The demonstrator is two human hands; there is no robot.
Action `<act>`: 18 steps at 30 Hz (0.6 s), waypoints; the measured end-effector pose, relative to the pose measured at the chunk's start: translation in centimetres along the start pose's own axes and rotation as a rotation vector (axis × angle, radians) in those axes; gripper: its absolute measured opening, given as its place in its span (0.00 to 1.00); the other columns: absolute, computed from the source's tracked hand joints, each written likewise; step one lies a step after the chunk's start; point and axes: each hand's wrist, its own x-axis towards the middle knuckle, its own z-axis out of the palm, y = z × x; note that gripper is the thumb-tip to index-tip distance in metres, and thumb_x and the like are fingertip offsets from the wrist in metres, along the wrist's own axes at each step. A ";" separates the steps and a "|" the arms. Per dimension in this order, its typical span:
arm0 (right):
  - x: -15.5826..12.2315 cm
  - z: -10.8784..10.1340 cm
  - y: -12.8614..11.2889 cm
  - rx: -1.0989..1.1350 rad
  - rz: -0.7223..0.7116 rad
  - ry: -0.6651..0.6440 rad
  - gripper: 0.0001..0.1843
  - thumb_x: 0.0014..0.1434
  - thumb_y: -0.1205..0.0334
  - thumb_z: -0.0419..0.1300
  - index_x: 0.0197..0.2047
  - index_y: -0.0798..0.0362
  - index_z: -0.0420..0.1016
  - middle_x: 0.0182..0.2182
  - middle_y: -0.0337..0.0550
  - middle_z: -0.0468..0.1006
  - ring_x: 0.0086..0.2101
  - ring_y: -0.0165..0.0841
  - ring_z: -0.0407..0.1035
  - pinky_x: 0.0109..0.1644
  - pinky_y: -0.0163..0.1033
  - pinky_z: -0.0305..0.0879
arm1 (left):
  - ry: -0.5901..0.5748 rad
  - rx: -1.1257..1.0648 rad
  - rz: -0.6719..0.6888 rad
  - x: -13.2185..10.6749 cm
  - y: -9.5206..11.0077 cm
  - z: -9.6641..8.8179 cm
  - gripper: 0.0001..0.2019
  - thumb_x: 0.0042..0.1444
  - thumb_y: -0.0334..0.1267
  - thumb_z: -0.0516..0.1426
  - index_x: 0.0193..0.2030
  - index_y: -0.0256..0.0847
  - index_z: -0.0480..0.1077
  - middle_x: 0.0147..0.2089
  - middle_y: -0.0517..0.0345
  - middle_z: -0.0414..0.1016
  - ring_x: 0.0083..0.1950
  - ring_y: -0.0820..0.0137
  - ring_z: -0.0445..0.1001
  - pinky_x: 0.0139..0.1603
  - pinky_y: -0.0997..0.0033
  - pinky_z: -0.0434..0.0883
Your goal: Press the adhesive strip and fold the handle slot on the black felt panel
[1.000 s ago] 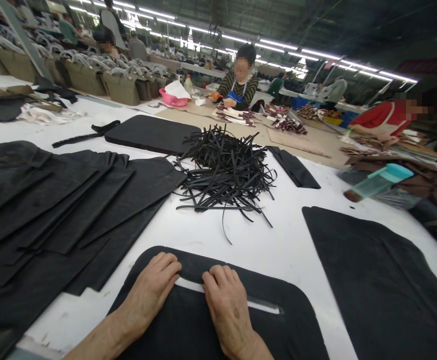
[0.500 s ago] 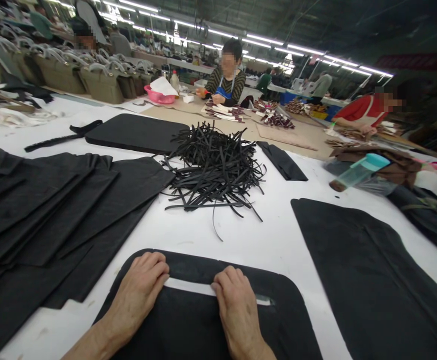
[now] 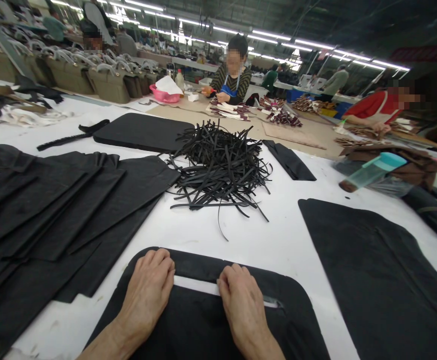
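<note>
A black panel (image 3: 203, 325) with rounded corners lies flat in front of me. Across its upper part runs a long narrow slot (image 3: 198, 285) that shows white. My left hand (image 3: 151, 287) is at the slot's left end, fingers curled and pressed together on the strip of panel above it. Right of the slot's middle, my right hand (image 3: 241, 300) is closed the same way on the same strip. Both thumbs point inward along the slot, and the fingertips are partly hidden. Beyond the panel is a heap of thin black strips (image 3: 222, 167).
Overlapping black pieces (image 3: 53, 210) cover the left. A large black piece (image 3: 376, 270) lies at right, near a teal-lidded bottle (image 3: 372, 172). A stack of black panels (image 3: 139, 131) sits behind. Co-workers (image 3: 233, 75) work across the table, near a pink basin (image 3: 165, 94).
The whole view has shifted slightly, so everything appears a little further right. Both hands keep their hold on the panel at the slot, with hardly any movement along it.
</note>
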 end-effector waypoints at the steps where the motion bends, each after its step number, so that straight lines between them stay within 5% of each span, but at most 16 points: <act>1: 0.1 -0.1 0.0 -0.001 0.008 -0.012 0.10 0.57 0.72 0.56 0.26 0.50 0.69 0.28 0.41 0.72 0.32 0.38 0.65 0.35 0.41 0.55 | 0.002 -0.006 -0.008 0.0 0.0 0.0 0.09 0.60 0.30 0.47 0.31 0.40 0.66 0.38 0.54 0.66 0.40 0.61 0.62 0.41 0.58 0.59; 14: 0.5 0.0 -0.3 -0.105 0.003 0.084 0.10 0.51 0.72 0.59 0.23 0.49 0.68 0.25 0.39 0.73 0.28 0.37 0.66 0.31 0.39 0.52 | 0.068 0.080 0.006 -0.2 0.4 0.5 0.07 0.58 0.28 0.47 0.32 0.40 0.63 0.36 0.55 0.65 0.38 0.62 0.63 0.39 0.59 0.61; 18: 0.7 -0.8 -0.8 -0.128 0.034 -0.009 0.08 0.54 0.71 0.58 0.26 0.50 0.71 0.28 0.41 0.75 0.31 0.37 0.68 0.33 0.39 0.54 | 0.107 0.210 0.177 -0.3 1.0 0.7 0.12 0.54 0.21 0.46 0.40 0.38 0.64 0.41 0.52 0.67 0.41 0.61 0.64 0.42 0.59 0.63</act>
